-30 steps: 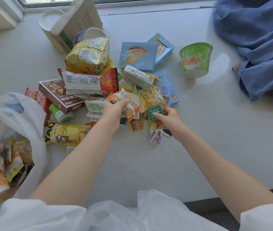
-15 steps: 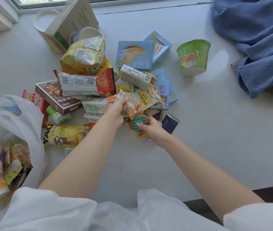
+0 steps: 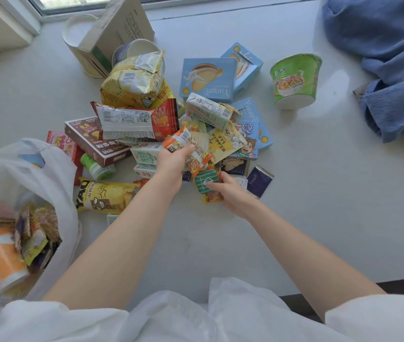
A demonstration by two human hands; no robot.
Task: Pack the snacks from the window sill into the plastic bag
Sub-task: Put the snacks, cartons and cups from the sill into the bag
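Both hands gather small packets from the snack pile for the bag at the sill's left edge.

The plastic bag (image 3: 35,174) gapes open, part-filled, at the near left of the window sill (image 3: 319,193). The left hand (image 3: 171,161), arm stretched forward, curls its fingers round an orange packet (image 3: 188,150) at the pile's middle; the right hand (image 3: 230,193), just beside it, pinches a green packet (image 3: 205,181) with more wrappers beneath. Best to firm both grips, lift clear of loose wrappers, then swing left over the bag's mouth.
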